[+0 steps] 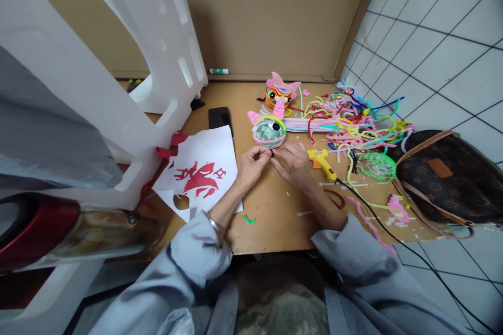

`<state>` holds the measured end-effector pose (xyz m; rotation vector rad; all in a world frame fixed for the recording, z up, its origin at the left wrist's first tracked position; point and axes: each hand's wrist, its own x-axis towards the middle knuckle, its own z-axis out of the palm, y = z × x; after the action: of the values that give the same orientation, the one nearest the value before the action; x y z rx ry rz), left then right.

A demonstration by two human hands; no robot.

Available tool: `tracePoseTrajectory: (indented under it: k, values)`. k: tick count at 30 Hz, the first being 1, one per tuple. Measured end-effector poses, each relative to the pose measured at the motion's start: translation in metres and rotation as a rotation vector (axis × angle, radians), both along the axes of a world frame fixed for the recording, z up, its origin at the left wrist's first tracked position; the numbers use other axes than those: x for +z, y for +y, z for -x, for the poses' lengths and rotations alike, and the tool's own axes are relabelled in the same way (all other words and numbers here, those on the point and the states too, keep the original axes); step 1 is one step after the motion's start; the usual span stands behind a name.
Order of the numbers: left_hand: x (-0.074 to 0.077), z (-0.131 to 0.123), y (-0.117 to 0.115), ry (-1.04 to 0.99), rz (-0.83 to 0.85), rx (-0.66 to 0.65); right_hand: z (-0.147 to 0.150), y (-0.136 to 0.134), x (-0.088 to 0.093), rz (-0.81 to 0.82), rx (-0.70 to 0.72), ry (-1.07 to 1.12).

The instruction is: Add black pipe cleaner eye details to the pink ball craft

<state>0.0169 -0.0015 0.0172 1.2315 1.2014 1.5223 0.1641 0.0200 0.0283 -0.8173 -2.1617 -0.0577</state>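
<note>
My left hand [252,164] and my right hand [294,165] meet fingertip to fingertip over the middle of the table. Between them is a small black piece [272,153], too small to make out; the fingers of both hands are pinched at it. Just beyond the fingertips sits a round green animal head [268,132] with pink ears, a yellow band and a black eye. Behind it stands a second, orange head [280,95] with pink ears and green eyes. To the right of my right hand lies a yellow hot glue gun [323,164].
Colourful pipe cleaners [353,125] pile up at the right, near a brown handbag [451,172]. White paper with red cut-outs [220,154] and a black phone [220,117] lie left. A black cord [389,233] trails off the right edge. A white plastic frame [157,36] borders the left.
</note>
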Motion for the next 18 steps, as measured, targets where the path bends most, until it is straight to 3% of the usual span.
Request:
tracePoseTrajectory:
  k: [10, 18]
  values:
    - [-0.0044, 0.0027, 0.0007, -0.065, 0.026, -0.069, 0.0003, 0.0002, 0.0013, 0.066, -0.008, 0.005]
    - [0.0018, -0.0004, -0.0022, -0.028, 0.009, -0.015, 0.0007, -0.0006, 0.0, 0.023, -0.008, -0.007]
